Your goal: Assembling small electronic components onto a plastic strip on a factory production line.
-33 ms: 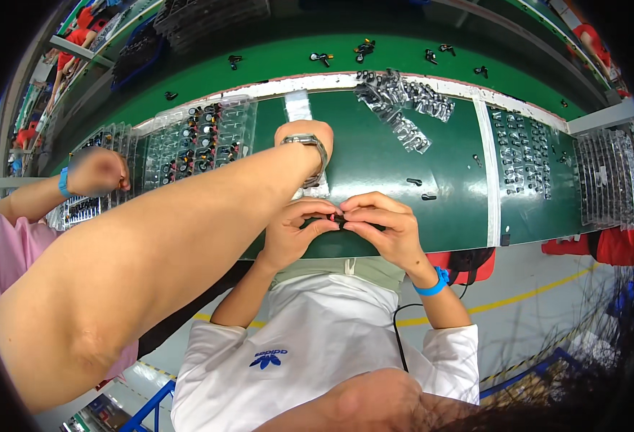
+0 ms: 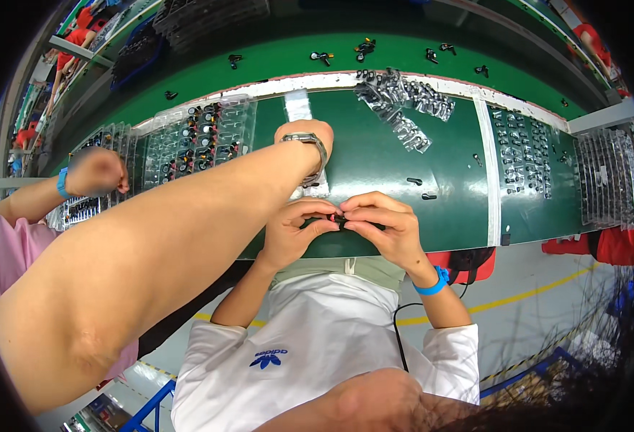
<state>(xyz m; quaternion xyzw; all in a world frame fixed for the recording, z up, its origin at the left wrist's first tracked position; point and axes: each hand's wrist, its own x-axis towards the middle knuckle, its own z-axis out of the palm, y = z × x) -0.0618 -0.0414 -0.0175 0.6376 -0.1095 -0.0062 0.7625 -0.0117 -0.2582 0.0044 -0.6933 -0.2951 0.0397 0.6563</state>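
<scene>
Both my hands meet low over the green work surface (image 2: 374, 164), near its front edge. Between the fingertips is a small black part (image 2: 341, 221) with a bit of red beside it; its kind is too small to tell. My left hand (image 2: 293, 227) pinches its left side with thumb and fingers, and my right hand (image 2: 387, 223) pinches its right side. Just beyond my hands lie two loose black pieces (image 2: 414, 181). Another person's bare arm (image 2: 180, 223), with a wristwatch (image 2: 310, 147), crosses from the left above my left hand; that person's fingers are mostly hidden.
Clear trays of small parts (image 2: 205, 137) stand at the left. Clear strips of black parts (image 2: 396, 104) lie at the back. Rows of parts (image 2: 522, 151) and stacked clear trays (image 2: 606, 180) are at the right. Farther left is a hand with a blue wristband (image 2: 97, 173).
</scene>
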